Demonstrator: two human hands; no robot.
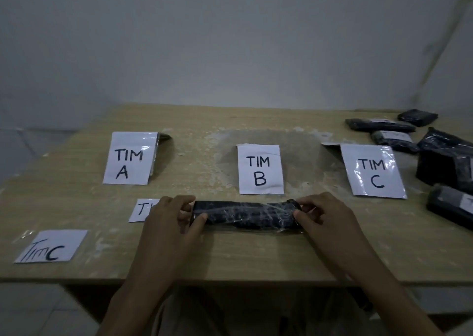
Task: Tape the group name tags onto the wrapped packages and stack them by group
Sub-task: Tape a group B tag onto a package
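A loose "Tim C" tag [51,246] lies at the near left corner of the bench [230,256]. Beyond it a large TIM A sheet [129,157] rests on what looks like a dark package, of which only an edge shows. A second small tag [143,209] is half hidden under the left hand [169,223], whose grip pinches the left end of a long dark package [243,214] wrapped in clear film. The package lies flat on the bench at the near middle, just in front of the TIM B sheet [259,169]. The right hand [325,215] has its grip closed on the package's other end, thumb and fingers pinching the film. Farther right sits the TIM C sheet [372,172], and past it a heap of wrapped packages [445,161] crowds the bench's right edge, a few bearing small white tags too blurred to read. By this showing the job is midway at best: the held package carries no visible tag, two tags lie unused, no stack stands by B or C, and the heap awaits sorting.
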